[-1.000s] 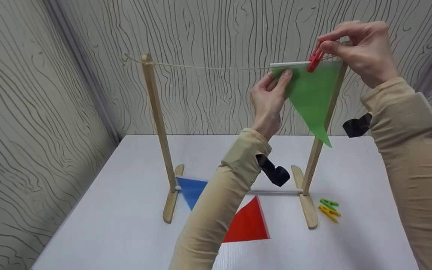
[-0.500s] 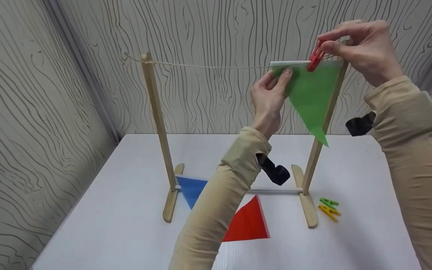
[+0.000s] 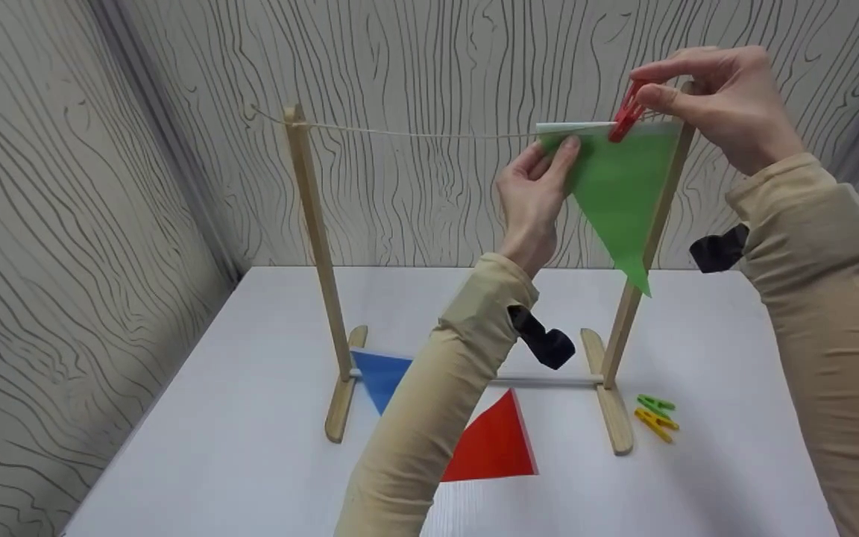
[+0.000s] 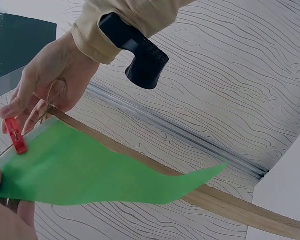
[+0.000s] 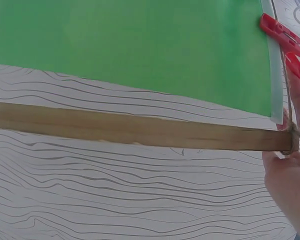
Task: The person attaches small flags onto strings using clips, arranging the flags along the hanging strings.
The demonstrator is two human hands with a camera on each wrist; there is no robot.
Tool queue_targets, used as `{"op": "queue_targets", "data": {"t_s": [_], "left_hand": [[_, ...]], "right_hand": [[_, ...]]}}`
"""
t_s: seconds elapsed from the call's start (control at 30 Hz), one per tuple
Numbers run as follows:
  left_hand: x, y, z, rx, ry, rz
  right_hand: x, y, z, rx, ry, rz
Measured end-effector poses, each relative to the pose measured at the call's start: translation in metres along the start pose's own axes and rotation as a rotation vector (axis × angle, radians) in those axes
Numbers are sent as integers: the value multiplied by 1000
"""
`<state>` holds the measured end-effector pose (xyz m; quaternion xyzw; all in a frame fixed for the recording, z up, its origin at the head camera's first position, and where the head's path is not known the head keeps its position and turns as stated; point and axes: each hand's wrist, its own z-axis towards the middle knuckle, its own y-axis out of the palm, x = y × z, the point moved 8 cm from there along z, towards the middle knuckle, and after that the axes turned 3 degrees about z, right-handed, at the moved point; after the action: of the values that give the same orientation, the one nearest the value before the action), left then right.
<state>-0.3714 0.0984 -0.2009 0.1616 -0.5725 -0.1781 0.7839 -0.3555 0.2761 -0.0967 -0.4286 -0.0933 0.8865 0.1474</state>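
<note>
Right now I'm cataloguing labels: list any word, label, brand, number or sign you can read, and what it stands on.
None can be read.
The green flag and red clothespin show no legible lettering.
The green clothespin and yellow clothespin are too small in view to tell.

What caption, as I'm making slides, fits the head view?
Left hand holds green flag at string; right hand pinches red clothespin.

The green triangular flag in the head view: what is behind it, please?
Behind it, a wooden post and pale patterned wall show partly; what the green flag covers is hidden.
</note>
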Motion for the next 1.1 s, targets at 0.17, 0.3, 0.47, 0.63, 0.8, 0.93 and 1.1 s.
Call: {"op": "queue_targets", "data": {"t_s": [0.17,0.3,0.47,0.63,0.8,0.93,1.1], "left_hand": [[-1,-1,0,-2,3,-7],[-1,-1,0,-1,3,-12],[-3,-2,1,13,-9,-24],[-4,-3,2,28,-18,-30],[-4,-3,2,23,-15,-27],[-4,-4,1,18,-9,-7],[-3,-5,1,15,-2,9]], "right_hand": [[2,1,0,-15,13,11],[3,1,-1,-24,14,6],[3,1,-1,-35,-1,-3],[2,1,-1,-44,-21,-9],[2,1,-2,-47,-31,-28],[4,2,-2,-52,-14,-26],[5,1,-1,-56,-4,-11]]}}
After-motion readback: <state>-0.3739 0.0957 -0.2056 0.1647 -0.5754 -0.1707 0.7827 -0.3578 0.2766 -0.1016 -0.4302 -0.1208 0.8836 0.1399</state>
